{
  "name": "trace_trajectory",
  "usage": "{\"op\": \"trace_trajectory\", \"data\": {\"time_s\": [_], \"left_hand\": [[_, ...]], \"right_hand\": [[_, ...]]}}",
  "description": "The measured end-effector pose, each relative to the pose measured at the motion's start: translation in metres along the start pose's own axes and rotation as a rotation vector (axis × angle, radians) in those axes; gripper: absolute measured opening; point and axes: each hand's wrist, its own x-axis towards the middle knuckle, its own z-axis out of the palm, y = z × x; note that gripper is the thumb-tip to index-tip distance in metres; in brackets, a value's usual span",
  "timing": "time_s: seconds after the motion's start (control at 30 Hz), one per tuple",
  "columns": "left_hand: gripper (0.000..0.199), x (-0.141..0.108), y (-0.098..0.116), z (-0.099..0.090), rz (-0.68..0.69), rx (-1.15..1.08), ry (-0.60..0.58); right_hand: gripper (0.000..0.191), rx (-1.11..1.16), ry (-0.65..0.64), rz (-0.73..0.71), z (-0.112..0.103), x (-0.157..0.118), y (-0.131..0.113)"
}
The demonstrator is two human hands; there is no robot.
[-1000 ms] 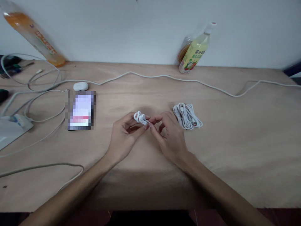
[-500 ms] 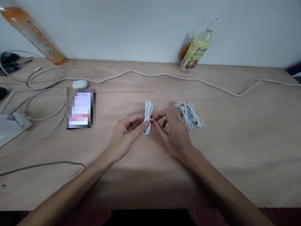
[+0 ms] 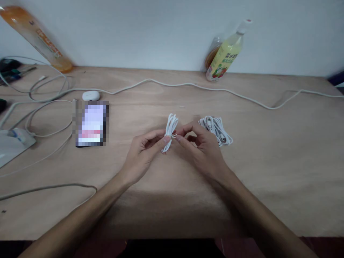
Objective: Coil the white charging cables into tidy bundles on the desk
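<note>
A white cable point(image 3: 172, 123), coiled into a narrow bundle, is pinched at its middle between the thumb and fingers of my left hand point(image 3: 139, 152). It leans slightly to the right above the table. A thin white twist tie point(image 3: 174, 136) sticks out from the bundle's waist. Thumb and forefinger of my right hand point(image 3: 208, 150) close on that tie, though the exact contact is partly hidden. Just beyond my right hand, more coiled white cables point(image 3: 220, 130) with metal plugs lie on the table.
A phone point(image 3: 92, 123) and a white earbud case point(image 3: 90, 95) lie to the left, among loose cables point(image 3: 49, 102). One long white cord point(image 3: 172, 85) crosses the wooden table point(image 3: 268, 179). An orange bottle point(image 3: 34, 39) and a yellow drink bottle point(image 3: 225, 53) stand by the wall.
The bundle has tilted, its top to the right and its bottom to the left. My right hand has turned a little, and the tie's ends show more clearly.
</note>
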Motion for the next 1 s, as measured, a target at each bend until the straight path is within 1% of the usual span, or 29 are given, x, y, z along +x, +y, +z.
{"op": "trace_trajectory", "data": {"time_s": [0.1,0.2,0.37,0.47,0.57,0.7,0.8,1.0], "left_hand": [[0.021,-0.0005,-0.0012,-0.0012,0.022,0.026,0.001],[0.02,-0.001,-0.0009,-0.0015,0.037,0.026,-0.004],[0.017,-0.0015,0.0014,0.0001,0.049,0.01,-0.002],[0.015,-0.0011,0.0024,0.0014,0.054,0.009,0.006],[0.015,-0.0005,0.0032,0.0024,0.055,0.012,0.009],[0.015,0.0,0.0032,0.0023,0.063,0.009,0.003],[0.017,0.0002,0.002,0.0013,0.064,0.0,-0.019],[0.015,-0.0006,0.0002,0.0001,0.062,-0.058,-0.05]], "right_hand": [[0.008,0.114,-0.011,0.071,-0.0007,0.0011,-0.0015],[0.006,0.171,-0.017,0.103,-0.0013,0.0013,-0.0047],[0.007,0.182,0.004,0.101,-0.0003,-0.0006,-0.0084],[0.005,0.165,0.031,0.074,0.0018,-0.0024,-0.0075],[0.004,0.088,0.051,0.004,0.0031,-0.0038,-0.0059],[0.007,-0.082,0.089,-0.12,0.0024,-0.0049,-0.0046],[0.01,-0.224,0.108,-0.259,0.0009,-0.0047,-0.0036],[0.017,-0.42,0.165,-0.528,-0.0014,-0.004,-0.0005]]}}
